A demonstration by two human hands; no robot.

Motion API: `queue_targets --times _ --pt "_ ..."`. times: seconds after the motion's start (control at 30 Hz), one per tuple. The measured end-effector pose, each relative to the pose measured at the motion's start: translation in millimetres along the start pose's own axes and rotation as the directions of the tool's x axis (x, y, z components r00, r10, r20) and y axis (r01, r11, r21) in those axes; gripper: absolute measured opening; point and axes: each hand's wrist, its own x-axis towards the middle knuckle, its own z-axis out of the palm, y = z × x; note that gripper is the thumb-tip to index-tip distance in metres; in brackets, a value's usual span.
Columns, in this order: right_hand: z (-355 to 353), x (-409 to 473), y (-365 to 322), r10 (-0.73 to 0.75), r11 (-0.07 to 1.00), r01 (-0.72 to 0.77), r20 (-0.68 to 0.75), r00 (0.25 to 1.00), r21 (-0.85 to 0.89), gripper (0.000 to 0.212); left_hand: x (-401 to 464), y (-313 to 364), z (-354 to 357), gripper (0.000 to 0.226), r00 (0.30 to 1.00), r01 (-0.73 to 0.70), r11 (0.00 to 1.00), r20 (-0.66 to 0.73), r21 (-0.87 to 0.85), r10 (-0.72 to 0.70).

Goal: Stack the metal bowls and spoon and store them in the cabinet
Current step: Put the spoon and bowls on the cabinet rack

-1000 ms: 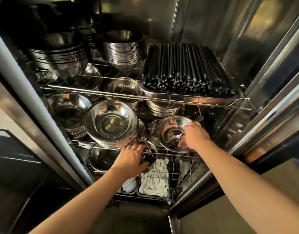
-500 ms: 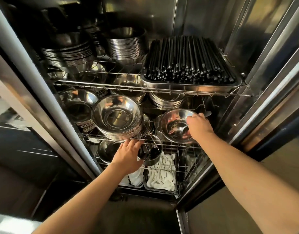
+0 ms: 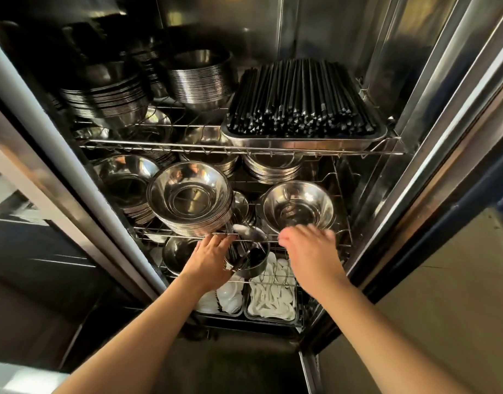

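Gleaming steel bowl [image 3: 298, 207] upright on mid rack, empty.

The cabinet's middle shelf [image 3: 244, 237] was crowded: a tall stack of bowls [image 3: 190, 197] filled its left front, a single bowl [image 3: 298, 206] its right, leaving only a narrow gap between them. The upper shelf's front rail [image 3: 244, 150] hung low overhead. Below, a metal cup of utensils [image 3: 247, 258] and trays of white spoons [image 3: 273, 297] blocked the lower tier. The doorway in front stood open.

Both arms out; left hand [image 3: 209, 258], right hand [image 3: 311, 251] blurred.
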Motion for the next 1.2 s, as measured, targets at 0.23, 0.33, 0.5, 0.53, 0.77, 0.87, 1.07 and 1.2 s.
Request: queue_targets --times 0.23,0.33,0.5,0.53,0.77,0.87,1.07,1.2 --pt "52 -60 12 0.057 0.957 -0.158 0.377 0.925 0.243 0.018 -2 -5 3 0.083 1.0 -0.024 1.0 -0.01 -0.001 0.024" --pt "78 -59 17 0.173 0.926 -0.317 0.514 0.84 0.207 0.016 -4 -4 2 0.085 1.0 -0.005 1.0 -0.007 -0.028 0.005" --pt "119 -46 27 0.398 0.641 -0.73 0.71 0.581 0.238 0.013 -6 -1 -3 0.084 1.0 0.015 0.995 -0.002 -0.1 -0.015" --pt "128 -43 28 0.432 0.552 -0.797 0.734 0.524 0.245 0.013 -6 -1 -5 0.083 1.0 0.013 0.995 -0.007 -0.097 -0.014" --pt "169 -6 29 0.505 0.242 -0.951 0.812 0.293 0.192 0.023 -6 1 -12 0.08 1.0 0.002 0.997 -0.024 -0.08 -0.004" --pt "182 14 29 0.539 0.189 -0.966 0.804 0.252 0.176 0.023 -6 -1 -11 0.08 0.999 -0.006 0.996 -0.039 -0.093 0.002" --pt "202 46 25 0.596 0.059 -0.985 0.786 0.165 0.162 0.023 -5 -3 -11 0.078 0.997 -0.016 0.988 -0.072 -0.154 0.005" --pt "210 61 23 0.57 -0.047 -0.988 0.817 0.093 0.145 0.026 -5 -5 -8 0.077 0.995 -0.018 0.986 -0.095 -0.168 0.002"
